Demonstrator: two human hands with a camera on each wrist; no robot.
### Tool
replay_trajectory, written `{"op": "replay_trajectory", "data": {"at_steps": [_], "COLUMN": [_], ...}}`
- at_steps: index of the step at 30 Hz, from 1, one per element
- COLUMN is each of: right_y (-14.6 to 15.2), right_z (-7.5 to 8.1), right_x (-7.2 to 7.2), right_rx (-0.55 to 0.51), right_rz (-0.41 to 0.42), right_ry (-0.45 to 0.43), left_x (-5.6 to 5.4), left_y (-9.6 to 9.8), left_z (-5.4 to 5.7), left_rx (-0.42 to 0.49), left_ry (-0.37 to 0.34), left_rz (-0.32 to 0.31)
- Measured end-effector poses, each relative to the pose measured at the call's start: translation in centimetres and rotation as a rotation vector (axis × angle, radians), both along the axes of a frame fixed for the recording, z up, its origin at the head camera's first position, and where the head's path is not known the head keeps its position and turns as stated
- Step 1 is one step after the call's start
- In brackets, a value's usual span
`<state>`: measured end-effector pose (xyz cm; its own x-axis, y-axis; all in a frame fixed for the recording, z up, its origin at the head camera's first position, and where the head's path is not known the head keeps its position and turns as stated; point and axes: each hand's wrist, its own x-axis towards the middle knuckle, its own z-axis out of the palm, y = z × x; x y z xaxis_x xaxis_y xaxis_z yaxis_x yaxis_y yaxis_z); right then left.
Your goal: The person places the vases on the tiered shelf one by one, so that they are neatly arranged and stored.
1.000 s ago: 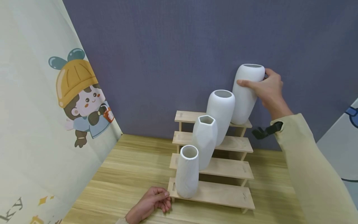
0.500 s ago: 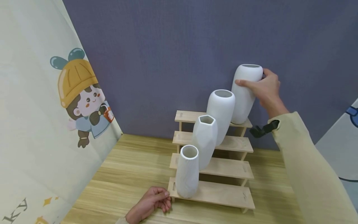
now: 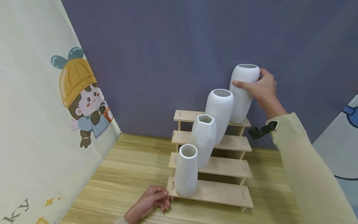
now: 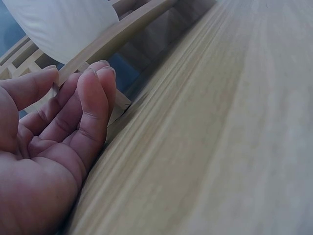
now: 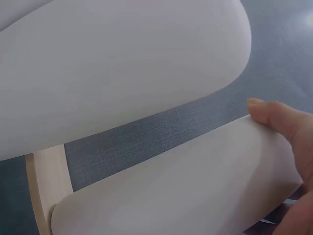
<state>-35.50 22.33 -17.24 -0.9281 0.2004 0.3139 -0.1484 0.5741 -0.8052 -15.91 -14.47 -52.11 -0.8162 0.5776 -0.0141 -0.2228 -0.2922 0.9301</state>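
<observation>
In the head view my right hand [image 3: 264, 90] grips the tall white vase [image 3: 241, 96] near its rim, thumb across the front. This vase stands at the right end of the top board, its base at the board. My left hand [image 3: 151, 200] pinches the front left corner of the stepped wooden shelf [image 3: 221, 194], thumb above; the left wrist view shows the fingers [image 4: 93, 98] curled at the board's end. Lower on the steps stand a rounded white vase [image 3: 220, 115], a faceted vase [image 3: 204, 140] and a narrow textured vase [image 3: 186, 171]. The right wrist view shows the gripped vase [image 5: 186, 191] close beside another vase [image 5: 122, 63].
A wood-grain tabletop [image 3: 126, 165] lies under the shelf. Directly behind rises a dark blue cloth backdrop [image 3: 156, 62]. A pale curtain [image 3: 30, 102] with a cartoon figure hangs at the left, and a light printed panel [image 3: 341, 149] at the right.
My right hand has shifted the tall vase slightly left along the top board, toward the rounded vase. My left hand stays at the shelf corner.
</observation>
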Motion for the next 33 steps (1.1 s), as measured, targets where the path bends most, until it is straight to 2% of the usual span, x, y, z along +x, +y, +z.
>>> {"op": "replay_trajectory", "data": {"at_steps": [21,27,33], "right_y": [0.3,0.7,1.4], "right_z": [-0.9,-1.2,-2.0], "right_x": [0.5,0.7,1.1], "right_rx": [-0.018,-0.019,-0.011], "right_rz": [0.019,0.076,0.195], "right_ry": [0.035,0.044,0.010], "left_x": [-0.2,-0.2,-0.1], "left_y": [0.0,0.1,0.1], "left_z": [0.2,0.4,0.6], "left_rx": [-0.027,-0.013,-0.039], "left_ry": [0.001,0.005,-0.015], "left_rz": [0.007,0.003,0.031]}}
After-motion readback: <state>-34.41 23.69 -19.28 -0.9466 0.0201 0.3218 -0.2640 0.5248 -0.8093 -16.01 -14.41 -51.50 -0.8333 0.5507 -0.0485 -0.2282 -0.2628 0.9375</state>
